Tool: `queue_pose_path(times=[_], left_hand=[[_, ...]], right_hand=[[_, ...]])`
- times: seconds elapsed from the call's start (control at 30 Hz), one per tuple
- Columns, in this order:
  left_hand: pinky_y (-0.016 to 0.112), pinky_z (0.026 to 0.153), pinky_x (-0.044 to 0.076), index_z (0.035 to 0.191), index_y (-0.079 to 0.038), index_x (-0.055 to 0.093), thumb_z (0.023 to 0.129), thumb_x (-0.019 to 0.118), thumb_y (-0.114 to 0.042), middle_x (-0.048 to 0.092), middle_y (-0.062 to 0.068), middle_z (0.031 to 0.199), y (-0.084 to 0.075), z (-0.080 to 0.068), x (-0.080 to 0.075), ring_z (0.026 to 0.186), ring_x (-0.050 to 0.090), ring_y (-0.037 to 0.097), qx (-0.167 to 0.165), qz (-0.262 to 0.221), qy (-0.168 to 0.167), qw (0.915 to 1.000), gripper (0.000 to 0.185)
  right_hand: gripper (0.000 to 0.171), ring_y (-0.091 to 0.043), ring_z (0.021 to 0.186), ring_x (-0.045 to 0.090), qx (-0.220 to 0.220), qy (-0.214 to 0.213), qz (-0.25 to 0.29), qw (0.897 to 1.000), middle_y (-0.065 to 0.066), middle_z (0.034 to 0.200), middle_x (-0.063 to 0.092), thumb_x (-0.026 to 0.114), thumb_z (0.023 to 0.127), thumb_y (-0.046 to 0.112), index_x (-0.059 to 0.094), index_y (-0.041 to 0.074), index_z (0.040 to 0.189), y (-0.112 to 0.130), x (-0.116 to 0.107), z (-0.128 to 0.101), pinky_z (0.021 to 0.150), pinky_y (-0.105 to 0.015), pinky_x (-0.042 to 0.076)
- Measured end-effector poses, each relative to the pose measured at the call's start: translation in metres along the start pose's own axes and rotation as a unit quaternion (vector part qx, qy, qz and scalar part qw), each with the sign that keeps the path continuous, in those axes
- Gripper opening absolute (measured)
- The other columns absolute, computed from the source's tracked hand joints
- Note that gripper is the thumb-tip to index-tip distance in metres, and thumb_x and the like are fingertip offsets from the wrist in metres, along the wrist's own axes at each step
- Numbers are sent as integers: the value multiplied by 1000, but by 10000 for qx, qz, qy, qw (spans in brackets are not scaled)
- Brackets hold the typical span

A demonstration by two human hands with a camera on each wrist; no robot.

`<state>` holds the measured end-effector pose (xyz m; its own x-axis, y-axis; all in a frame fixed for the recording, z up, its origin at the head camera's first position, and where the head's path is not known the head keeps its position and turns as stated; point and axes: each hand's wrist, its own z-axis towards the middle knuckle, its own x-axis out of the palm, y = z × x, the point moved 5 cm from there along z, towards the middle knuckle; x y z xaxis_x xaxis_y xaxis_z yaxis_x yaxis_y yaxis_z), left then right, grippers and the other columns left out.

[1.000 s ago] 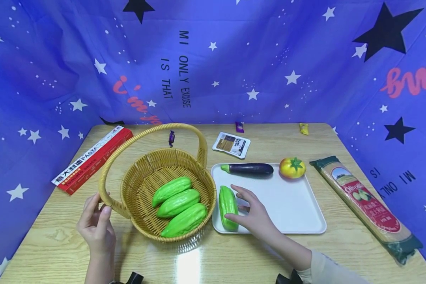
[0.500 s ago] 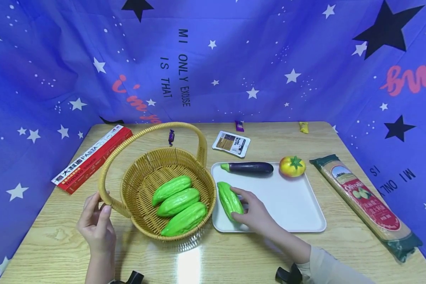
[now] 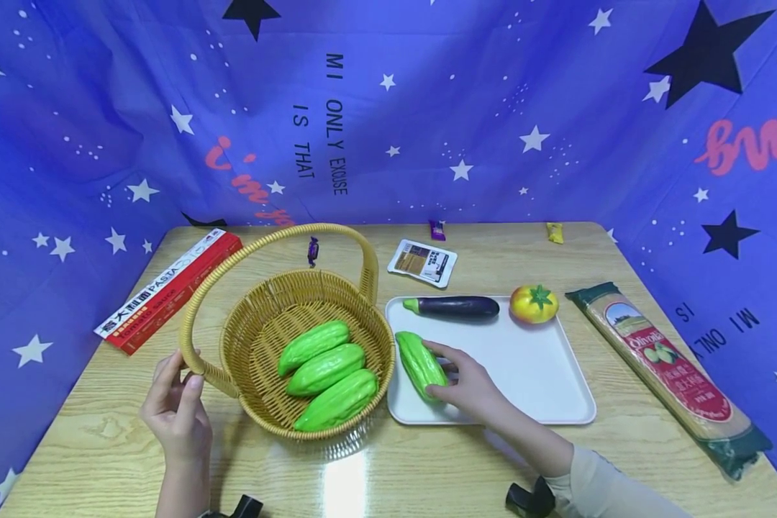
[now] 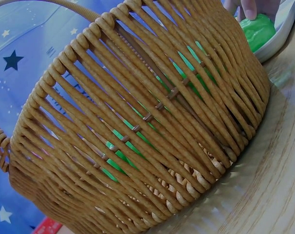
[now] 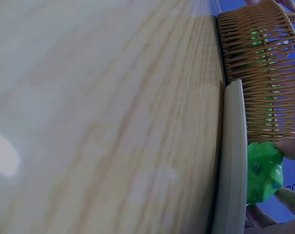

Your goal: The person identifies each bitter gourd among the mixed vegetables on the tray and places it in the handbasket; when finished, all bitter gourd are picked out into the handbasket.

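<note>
A woven basket with a tall arched handle stands left of centre and holds three green ridged gourds. My left hand grips the handle at its near left base. A fourth green gourd lies tilted on the left end of a white tray, and my right hand holds it, thumb at its near end and fingers over its right side. The left wrist view is filled by the basket wall, with the held gourd beyond. The right wrist view shows the tray edge and the gourd.
A purple eggplant and a yellow-orange tomato lie along the tray's far edge. A red pasta box lies far left, a long spaghetti pack at the right, a small packet and wrapped candies further back.
My right hand went from spread fingers over the gourd to holding it; the gourd turned, its far end swinging left toward the basket. The left hand stayed on the handle.
</note>
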<state>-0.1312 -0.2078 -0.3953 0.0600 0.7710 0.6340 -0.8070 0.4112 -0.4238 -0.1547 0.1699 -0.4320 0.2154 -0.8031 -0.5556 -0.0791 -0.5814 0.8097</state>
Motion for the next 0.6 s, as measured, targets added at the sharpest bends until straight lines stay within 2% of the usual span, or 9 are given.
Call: queue_pose_path(times=[0.2,0.37,0.6], left_hand=[[24,80,56,110,17,59,76,49,25,65,19,101,0,0,0,92,59,23,19,-21,-5,10000,36],[24,81,56,110,17,59,76,49,25,65,19,101,0,0,0,92,60,23,33,-28,1,10000,36],[24,81,56,110,18,59,76,49,25,65,19,100,0,-1,0,93,59,23,42,-44,11,10000,36]], right_hand=[[71,-39,118,54,16,23,359,9994,-18,137,50,72,73,6,46,15,139,0,-4,0,95,-42,52],[70,-39,118,54,29,-10,473,9989,-16,139,48,71,76,8,45,17,140,4,-14,3,95,-43,52],[67,-38,118,53,-390,-199,590,9973,-19,138,48,69,78,6,44,12,140,20,-45,11,95,-44,52]])
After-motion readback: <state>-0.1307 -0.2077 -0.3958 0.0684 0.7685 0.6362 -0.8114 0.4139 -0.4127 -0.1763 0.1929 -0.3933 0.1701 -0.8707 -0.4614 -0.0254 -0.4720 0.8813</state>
